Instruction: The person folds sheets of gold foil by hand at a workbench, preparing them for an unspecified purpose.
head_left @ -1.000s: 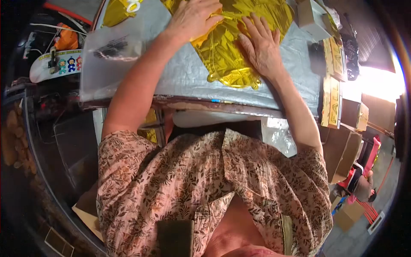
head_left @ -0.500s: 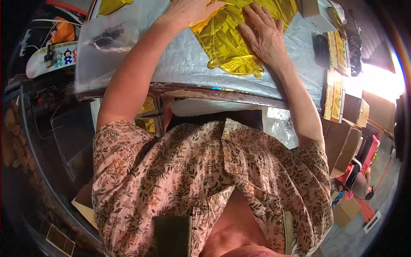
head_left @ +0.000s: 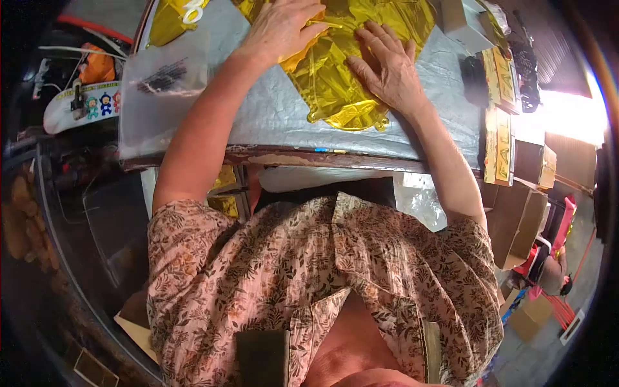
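Observation:
A shiny gold foil sheet (head_left: pixel 338 84) lies crinkled on the pale grey covered table (head_left: pixel 258 119) at the top of the view. My left hand (head_left: pixel 284 29) rests on the foil's left part, fingers apart and pointing right. On its right part lies my right hand (head_left: pixel 390 71), spread flat with its palm down. Near the foil's lower end is a rounded, scalloped edge. Another gold foil piece (head_left: pixel 169 26) with a white ring-shaped item (head_left: pixel 193 11) on it is at the upper left. Below that piece, a clear plastic bag (head_left: pixel 155 97) with dark print lies flat.
Yellow-labelled boxes (head_left: pixel 498 145) and an open white carton (head_left: pixel 465 27) line the table's right side. Cardboard boxes (head_left: pixel 519 222) stand beyond it. Another person (head_left: pixel 554 274) is at the far right. A white decorated board (head_left: pixel 84 106) is at the left.
The view has shifted, so the table and foil appear lower. More of the upper-left foil and its white item shows. Both hands remain on the foil.

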`<state>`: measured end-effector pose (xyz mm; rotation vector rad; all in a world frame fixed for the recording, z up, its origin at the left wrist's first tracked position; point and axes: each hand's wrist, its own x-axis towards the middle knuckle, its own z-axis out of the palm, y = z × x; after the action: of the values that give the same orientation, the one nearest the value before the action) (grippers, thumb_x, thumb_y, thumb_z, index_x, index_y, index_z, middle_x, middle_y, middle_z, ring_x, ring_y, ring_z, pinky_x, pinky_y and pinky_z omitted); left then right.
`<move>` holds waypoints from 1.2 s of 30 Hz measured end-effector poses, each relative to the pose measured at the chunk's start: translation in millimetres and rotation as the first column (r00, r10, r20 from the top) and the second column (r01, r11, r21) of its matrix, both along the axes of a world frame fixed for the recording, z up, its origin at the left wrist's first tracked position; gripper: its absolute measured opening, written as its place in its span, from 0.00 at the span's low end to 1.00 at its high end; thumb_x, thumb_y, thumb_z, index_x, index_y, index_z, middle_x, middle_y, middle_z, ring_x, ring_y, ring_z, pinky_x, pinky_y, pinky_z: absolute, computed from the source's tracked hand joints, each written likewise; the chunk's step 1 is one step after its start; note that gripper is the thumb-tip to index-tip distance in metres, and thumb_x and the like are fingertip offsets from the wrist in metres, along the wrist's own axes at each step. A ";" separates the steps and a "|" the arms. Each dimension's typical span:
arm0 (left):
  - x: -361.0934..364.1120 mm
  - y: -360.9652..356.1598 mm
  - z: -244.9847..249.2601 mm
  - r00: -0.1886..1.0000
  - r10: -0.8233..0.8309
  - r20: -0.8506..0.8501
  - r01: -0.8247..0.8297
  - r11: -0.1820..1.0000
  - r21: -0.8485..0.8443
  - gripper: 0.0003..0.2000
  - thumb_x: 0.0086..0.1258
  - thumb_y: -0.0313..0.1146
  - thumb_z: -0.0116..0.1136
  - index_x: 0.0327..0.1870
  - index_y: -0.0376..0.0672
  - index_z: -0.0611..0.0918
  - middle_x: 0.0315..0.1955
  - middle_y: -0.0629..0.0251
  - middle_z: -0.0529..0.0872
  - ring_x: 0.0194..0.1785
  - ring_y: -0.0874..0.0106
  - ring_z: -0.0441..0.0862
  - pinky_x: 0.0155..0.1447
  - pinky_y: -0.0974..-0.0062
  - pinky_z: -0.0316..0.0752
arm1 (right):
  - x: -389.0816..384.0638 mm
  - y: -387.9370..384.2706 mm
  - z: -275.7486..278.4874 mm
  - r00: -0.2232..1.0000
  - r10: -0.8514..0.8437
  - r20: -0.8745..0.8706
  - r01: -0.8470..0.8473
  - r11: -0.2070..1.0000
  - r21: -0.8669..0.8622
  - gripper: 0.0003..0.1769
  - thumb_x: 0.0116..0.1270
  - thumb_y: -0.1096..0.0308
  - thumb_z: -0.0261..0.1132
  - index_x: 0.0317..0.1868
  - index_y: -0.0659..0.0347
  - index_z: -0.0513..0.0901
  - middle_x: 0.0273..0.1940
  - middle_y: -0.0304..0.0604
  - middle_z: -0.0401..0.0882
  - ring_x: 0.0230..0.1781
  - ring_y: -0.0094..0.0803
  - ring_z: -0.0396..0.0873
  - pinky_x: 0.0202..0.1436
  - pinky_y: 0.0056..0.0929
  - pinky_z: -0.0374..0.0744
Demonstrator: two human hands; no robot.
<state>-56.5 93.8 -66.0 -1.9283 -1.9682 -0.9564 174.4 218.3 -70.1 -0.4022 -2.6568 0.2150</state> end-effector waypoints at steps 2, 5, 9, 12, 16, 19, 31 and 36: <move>-6.0 0.8 -8.3 0.999 -0.007 -0.041 0.005 0.999 -0.046 0.20 0.75 0.45 0.62 0.59 0.41 0.86 0.61 0.58 0.86 0.62 0.56 0.81 0.66 0.58 0.75 | -0.3 -3.2 1.8 1.000 -0.017 0.004 0.017 0.998 -0.054 0.33 0.72 0.49 0.69 0.69 0.60 0.80 0.74 0.54 0.74 0.79 0.53 0.66 0.78 0.56 0.57; -9.6 6.3 -12.8 0.998 -0.015 -0.059 0.009 0.995 -0.097 0.21 0.75 0.46 0.63 0.61 0.43 0.85 0.65 0.62 0.84 0.63 0.55 0.80 0.66 0.57 0.75 | 0.1 -3.1 -5.5 0.998 -0.055 0.022 0.056 0.997 -0.049 0.34 0.71 0.47 0.69 0.70 0.58 0.79 0.75 0.54 0.72 0.79 0.55 0.65 0.77 0.70 0.55; -5.0 5.8 -3.2 0.997 -0.074 -0.018 0.072 0.990 -0.122 0.20 0.75 0.42 0.64 0.62 0.41 0.85 0.65 0.60 0.84 0.64 0.55 0.79 0.68 0.57 0.74 | 1.8 -5.3 -4.6 0.997 -0.076 0.025 0.078 0.992 -0.095 0.36 0.71 0.44 0.67 0.71 0.57 0.77 0.76 0.55 0.69 0.80 0.57 0.63 0.76 0.78 0.53; -1.4 1.7 4.0 0.999 -0.033 -0.041 0.025 0.985 -0.173 0.20 0.75 0.40 0.64 0.62 0.39 0.85 0.65 0.57 0.84 0.65 0.54 0.79 0.68 0.58 0.74 | 2.6 -6.6 0.3 0.998 -0.064 -0.006 0.063 0.991 -0.116 0.37 0.72 0.42 0.66 0.72 0.57 0.75 0.77 0.55 0.67 0.80 0.60 0.61 0.75 0.82 0.54; -3.4 5.7 12.4 0.998 -0.054 0.040 0.059 0.989 -0.139 0.20 0.74 0.37 0.66 0.61 0.36 0.85 0.64 0.52 0.85 0.64 0.52 0.80 0.68 0.59 0.74 | 20.7 9.5 59.6 0.948 -0.055 -0.312 0.006 0.988 -0.156 0.23 0.71 0.58 0.71 0.61 0.60 0.84 0.64 0.52 0.83 0.68 0.50 0.78 0.73 0.55 0.73; 4.6 0.6 25.3 0.997 -0.028 0.073 0.037 0.993 -0.116 0.18 0.73 0.33 0.67 0.60 0.34 0.85 0.62 0.50 0.86 0.61 0.51 0.82 0.67 0.59 0.76 | 59.6 89.5 90.3 0.893 -0.312 -0.326 0.277 0.949 -0.151 0.14 0.67 0.71 0.70 0.53 0.56 0.89 0.50 0.48 0.91 0.51 0.44 0.88 0.57 0.38 0.84; 107.1 147.8 144.0 0.907 -0.414 0.070 0.409 0.909 0.085 0.12 0.70 0.25 0.68 0.53 0.38 0.89 0.53 0.57 0.91 0.53 0.59 0.87 0.60 0.66 0.80 | 162.7 312.9 41.8 0.755 -0.623 0.204 0.470 0.732 0.493 0.14 0.67 0.61 0.66 0.51 0.56 0.84 0.53 0.46 0.88 0.57 0.40 0.83 0.57 0.42 0.78; 134.8 257.3 142.1 0.856 -0.518 -0.006 0.516 0.853 0.075 0.11 0.70 0.29 0.68 0.51 0.41 0.90 0.53 0.59 0.91 0.55 0.59 0.88 0.59 0.65 0.82 | 169.5 315.8 39.9 0.828 -0.538 0.155 0.423 0.782 0.457 0.07 0.62 0.65 0.68 0.40 0.55 0.86 0.40 0.43 0.90 0.51 0.40 0.86 0.55 0.41 0.79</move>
<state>78.4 351.1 76.0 -2.4698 -1.4030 -1.1434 343.9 534.1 -30.2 -1.0175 -2.6469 -0.5922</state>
